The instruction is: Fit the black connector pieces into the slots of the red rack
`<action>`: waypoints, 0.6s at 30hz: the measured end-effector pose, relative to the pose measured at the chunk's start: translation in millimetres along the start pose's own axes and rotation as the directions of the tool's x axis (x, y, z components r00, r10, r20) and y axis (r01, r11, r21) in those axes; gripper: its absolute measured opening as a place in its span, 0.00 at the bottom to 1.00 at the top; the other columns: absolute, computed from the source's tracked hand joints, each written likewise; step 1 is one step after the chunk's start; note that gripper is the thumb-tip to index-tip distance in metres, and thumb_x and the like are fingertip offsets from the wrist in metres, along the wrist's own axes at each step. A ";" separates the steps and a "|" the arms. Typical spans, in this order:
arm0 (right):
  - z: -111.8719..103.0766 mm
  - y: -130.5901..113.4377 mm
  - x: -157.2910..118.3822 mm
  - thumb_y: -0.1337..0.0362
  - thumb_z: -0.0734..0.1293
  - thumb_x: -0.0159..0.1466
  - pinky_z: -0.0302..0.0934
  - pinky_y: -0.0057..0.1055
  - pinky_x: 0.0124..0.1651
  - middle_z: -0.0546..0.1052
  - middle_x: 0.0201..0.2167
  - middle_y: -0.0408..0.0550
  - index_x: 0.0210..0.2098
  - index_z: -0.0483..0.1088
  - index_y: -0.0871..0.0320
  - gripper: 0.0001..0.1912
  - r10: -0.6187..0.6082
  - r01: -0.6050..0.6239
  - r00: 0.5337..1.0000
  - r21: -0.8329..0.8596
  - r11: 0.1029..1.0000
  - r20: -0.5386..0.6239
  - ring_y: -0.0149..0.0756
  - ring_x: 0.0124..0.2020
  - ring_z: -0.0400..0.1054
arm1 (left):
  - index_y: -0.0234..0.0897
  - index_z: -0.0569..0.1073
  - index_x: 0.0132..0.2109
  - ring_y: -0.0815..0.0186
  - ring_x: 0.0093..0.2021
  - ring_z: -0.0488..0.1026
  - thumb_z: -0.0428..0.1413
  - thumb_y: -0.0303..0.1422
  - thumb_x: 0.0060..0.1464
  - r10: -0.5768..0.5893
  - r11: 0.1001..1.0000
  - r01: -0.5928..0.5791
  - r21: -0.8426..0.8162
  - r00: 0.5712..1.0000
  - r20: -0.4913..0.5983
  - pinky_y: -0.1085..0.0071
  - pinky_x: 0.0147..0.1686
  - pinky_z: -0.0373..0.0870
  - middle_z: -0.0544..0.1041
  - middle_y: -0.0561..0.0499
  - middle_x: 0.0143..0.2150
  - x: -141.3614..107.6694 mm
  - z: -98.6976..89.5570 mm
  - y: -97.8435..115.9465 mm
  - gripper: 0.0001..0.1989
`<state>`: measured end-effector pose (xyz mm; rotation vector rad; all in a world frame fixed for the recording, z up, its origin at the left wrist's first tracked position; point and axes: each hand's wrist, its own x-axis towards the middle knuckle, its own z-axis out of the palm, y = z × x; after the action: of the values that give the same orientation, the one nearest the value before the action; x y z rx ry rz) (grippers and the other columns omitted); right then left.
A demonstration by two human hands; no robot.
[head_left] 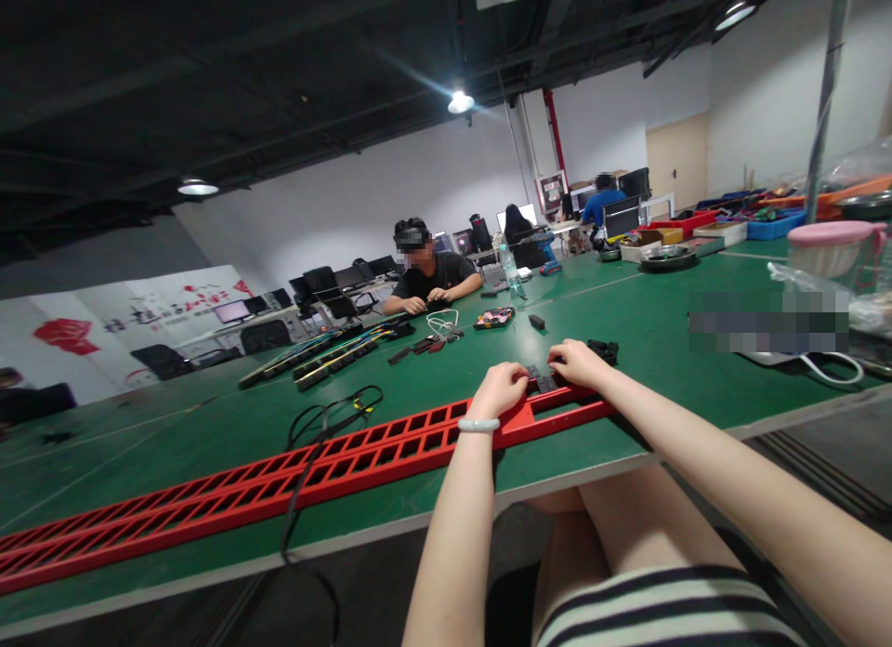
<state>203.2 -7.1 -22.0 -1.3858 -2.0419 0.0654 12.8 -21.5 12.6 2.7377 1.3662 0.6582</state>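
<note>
A long red slotted frame [307, 484] lies along the near side of the green table. At its right end my left hand [498, 391], a pale bangle on its wrist, rests over the red bars with its fingers curled. Their tips meet a small black part [544, 379] set by the frame. Just right of that part is my right hand [577, 363], fingers bent and pressed together; what they pinch is hidden. A cluster of black pieces [603, 351] lies behind the right wrist.
Across the green table [390, 396] sits a person [432, 270] with both hands on the tabletop. A black strap [307, 475] crosses the frame and hangs off the edge. Black bars with wires [334, 359], a bottle [508, 268], metal dish [667, 258] and pink-lidded container [829, 252] stand around.
</note>
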 end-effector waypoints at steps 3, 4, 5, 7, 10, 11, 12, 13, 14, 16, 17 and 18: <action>-1.6 -1.1 0.1 0.62 0.61 0.55 0.55 0.25 0.37 0.70 0.28 0.48 0.32 0.71 0.59 0.10 0.016 -0.016 0.999 0.010 1.000 -0.035 0.31 0.29 0.63 | 0.35 0.74 0.34 0.66 0.36 0.70 0.47 0.30 0.49 -0.024 1.000 0.024 -0.012 1.000 0.012 0.74 0.38 0.63 0.75 0.49 0.34 -0.4 -1.4 2.4 0.11; -2.1 -1.4 0.3 0.63 0.61 0.55 0.55 0.25 0.36 0.69 0.28 0.48 0.32 0.71 0.59 0.10 0.022 -0.022 0.999 0.015 1.000 -0.046 0.31 0.29 0.62 | 0.35 0.74 0.34 0.66 0.36 0.70 0.47 0.30 0.49 -0.028 0.999 0.028 -0.016 0.999 0.016 0.74 0.38 0.63 0.75 0.49 0.34 -0.5 -1.8 3.0 0.11; -2.6 -1.7 0.6 0.63 0.62 0.54 0.55 0.25 0.36 0.69 0.27 0.48 0.32 0.70 0.59 0.09 0.027 -0.026 0.998 0.023 0.999 -0.058 0.31 0.28 0.62 | 0.35 0.74 0.34 0.66 0.36 0.70 0.47 0.30 0.49 -0.030 0.999 0.030 -0.018 0.999 0.019 0.74 0.38 0.63 0.75 0.49 0.34 -0.6 -2.0 3.4 0.11; -3.5 -2.0 1.0 0.64 0.62 0.53 0.55 0.25 0.35 0.70 0.27 0.47 0.31 0.70 0.59 0.08 0.031 -0.027 0.995 0.045 0.999 -0.090 0.31 0.28 0.62 | 0.35 0.74 0.35 0.66 0.36 0.70 0.47 0.30 0.49 -0.032 0.999 0.032 -0.019 0.999 0.021 0.74 0.38 0.63 0.75 0.49 0.34 -0.6 -2.1 3.3 0.12; -4.5 -2.4 1.6 0.66 0.62 0.50 0.55 0.25 0.35 0.70 0.27 0.45 0.29 0.70 0.59 0.07 0.042 -0.030 0.991 0.091 0.995 -0.129 0.31 0.28 0.62 | 0.35 0.74 0.34 0.66 0.36 0.70 0.47 0.30 0.49 -0.021 1.000 0.021 -0.013 1.000 0.014 0.74 0.38 0.63 0.75 0.49 0.34 -0.5 -1.4 1.9 0.12; -4.6 -2.6 1.6 0.67 0.62 0.50 0.55 0.25 0.35 0.70 0.27 0.45 0.29 0.70 0.59 0.07 0.049 -0.035 0.990 0.106 0.994 -0.130 0.30 0.28 0.62 | 0.35 0.74 0.34 0.66 0.35 0.70 0.47 0.30 0.49 -0.012 1.000 0.012 -0.012 1.000 0.011 0.74 0.38 0.63 0.75 0.49 0.34 -0.4 -1.2 1.4 0.12; -4.6 -2.9 1.6 0.67 0.62 0.50 0.56 0.25 0.35 0.70 0.27 0.45 0.29 0.70 0.59 0.08 0.052 -0.037 0.991 0.119 0.992 -0.125 0.30 0.28 0.62 | 0.36 0.74 0.34 0.66 0.35 0.70 0.47 0.30 0.49 -0.004 1.000 0.004 -0.011 1.000 0.010 0.75 0.37 0.63 0.75 0.49 0.34 -0.4 -1.2 1.1 0.12; -4.4 -3.2 1.5 0.67 0.62 0.50 0.56 0.25 0.35 0.70 0.27 0.45 0.29 0.71 0.59 0.08 0.049 -0.034 0.992 0.130 0.991 -0.117 0.30 0.28 0.62 | 0.36 0.74 0.35 0.66 0.35 0.70 0.47 0.30 0.49 -0.001 1.000 0.001 -0.010 1.000 0.009 0.75 0.37 0.63 0.75 0.49 0.34 -0.3 -1.2 1.1 0.12; -4.1 -3.5 1.4 0.67 0.62 0.50 0.56 0.25 0.36 0.70 0.27 0.46 0.30 0.72 0.59 0.09 0.038 -0.023 0.993 0.139 0.990 -0.109 0.30 0.28 0.62 | 0.36 0.74 0.35 0.66 0.35 0.70 0.47 0.30 0.49 -0.002 1.000 0.002 -0.008 1.000 0.011 0.74 0.37 0.63 0.75 0.49 0.34 -0.3 -1.4 1.3 0.12; -3.0 -3.7 1.2 0.66 0.62 0.52 0.57 0.26 0.37 0.70 0.28 0.46 0.32 0.73 0.58 0.10 0.006 0.010 0.995 0.162 0.987 -0.100 0.30 0.29 0.63 | 0.35 0.74 0.35 0.66 0.36 0.70 0.47 0.30 0.49 -0.015 1.000 0.015 -0.004 1.000 0.020 0.74 0.38 0.63 0.75 0.49 0.34 -0.3 -1.8 2.0 0.12; -2.3 -3.4 1.2 0.66 0.62 0.53 0.57 0.26 0.38 0.70 0.29 0.47 0.32 0.73 0.58 0.10 -0.005 0.023 0.995 0.176 0.984 -0.102 0.31 0.31 0.64 | 0.35 0.74 0.35 0.66 0.36 0.70 0.47 0.30 0.49 -0.023 1.000 0.023 -0.002 0.999 0.024 0.74 0.38 0.63 0.75 0.49 0.34 -0.4 -1.9 2.3 0.12; -1.5 -2.9 1.3 0.66 0.61 0.53 0.58 0.27 0.40 0.70 0.30 0.48 0.33 0.74 0.58 0.11 -0.015 0.035 0.994 0.189 0.981 -0.104 0.32 0.33 0.64 | 0.35 0.74 0.35 0.66 0.36 0.70 0.47 0.30 0.49 -0.027 1.000 0.027 -0.002 0.999 0.026 0.74 0.38 0.63 0.75 0.49 0.34 -0.4 -1.9 2.4 0.12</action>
<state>201.3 -7.8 -19.0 -1.2200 -1.9141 0.1711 13.7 -23.6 14.7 2.7112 1.3929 0.6201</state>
